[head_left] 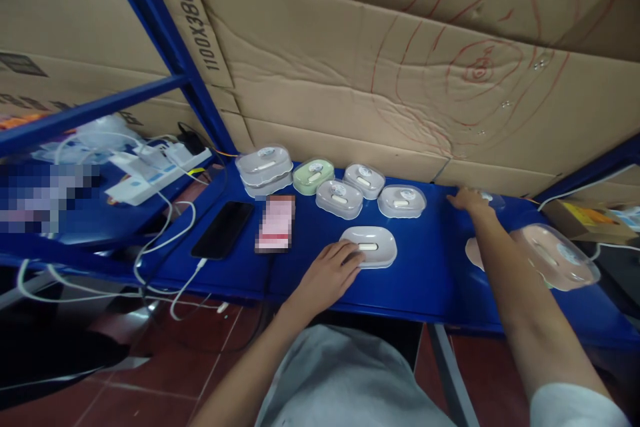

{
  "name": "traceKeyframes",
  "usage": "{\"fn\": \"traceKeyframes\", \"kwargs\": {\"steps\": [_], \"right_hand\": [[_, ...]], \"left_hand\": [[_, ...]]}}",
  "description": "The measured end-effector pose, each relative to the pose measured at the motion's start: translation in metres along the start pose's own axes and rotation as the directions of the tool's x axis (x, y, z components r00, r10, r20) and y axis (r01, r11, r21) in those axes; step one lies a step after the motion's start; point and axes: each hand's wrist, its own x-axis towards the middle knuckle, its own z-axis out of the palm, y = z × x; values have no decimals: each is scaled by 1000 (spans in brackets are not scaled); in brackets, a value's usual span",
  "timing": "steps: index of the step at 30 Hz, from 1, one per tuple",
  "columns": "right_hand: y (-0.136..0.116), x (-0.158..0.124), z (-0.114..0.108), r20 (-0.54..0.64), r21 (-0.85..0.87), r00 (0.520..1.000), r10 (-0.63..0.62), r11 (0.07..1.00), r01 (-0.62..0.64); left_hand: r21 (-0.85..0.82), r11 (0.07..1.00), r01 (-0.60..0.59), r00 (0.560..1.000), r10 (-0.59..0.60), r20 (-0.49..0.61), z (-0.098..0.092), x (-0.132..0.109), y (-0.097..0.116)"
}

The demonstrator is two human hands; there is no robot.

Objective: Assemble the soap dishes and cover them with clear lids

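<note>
My left hand (334, 275) rests at the near left end of a pale oval case (383, 252), its fingers closed over the rim. The case looks like a soap box and has a white bar in its middle. At the back right, my right hand (469, 199) reaches down to the table with the thumb spread out. A clear lid-like piece (494, 200) with a label lies beside that hand, partly behind the wrist. Under my right forearm sits a pinkish piece (475, 253), mostly hidden. A pink case with a clear cover (557, 257) stands right of the forearm.
Several grey covered cases (401, 201) and a green one (313, 177) stand along the cardboard wall (320, 47). Two phones, one dark (223, 230) and one lit (276, 223), lie left on the blue table (310, 220). White cables trail from a power strip (157, 173).
</note>
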Motion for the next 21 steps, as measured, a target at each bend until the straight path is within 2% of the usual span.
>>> {"fn": "traceKeyframes", "kwargs": {"steps": [3,5,8,9,12,14,17,21], "right_hand": [[-6,-21,7,78,-42,996,44,998,-41],[-10,-48,11,106,-48,994,-7,999,12],[-13,-110,21,109,-46,983,-146,987,151],[-13,-133,27,76,-43,976,-205,977,208],[-9,-196,46,-174,10,907,-383,921,391],[-3,-224,57,-320,73,863,-392,898,435],[6,-242,65,-413,188,856,-312,890,415],[12,-242,57,-395,397,878,-270,812,428]], "left_hand": [[-12,1000,6,1000,-6,10,-1,0,0],[-13,1000,3,1000,-3,15,-2,1,1],[-18,1000,-8,1000,8,8,-3,1,2],[-26,1000,-6,1000,6,2,-3,0,2],[-56,998,21,1000,-21,-1,-2,-2,2],[-71,997,39,999,-40,-2,-1,-4,1],[-105,994,42,999,-45,-20,-2,-5,1],[-174,985,11,999,-19,-44,-8,-5,2]]}}
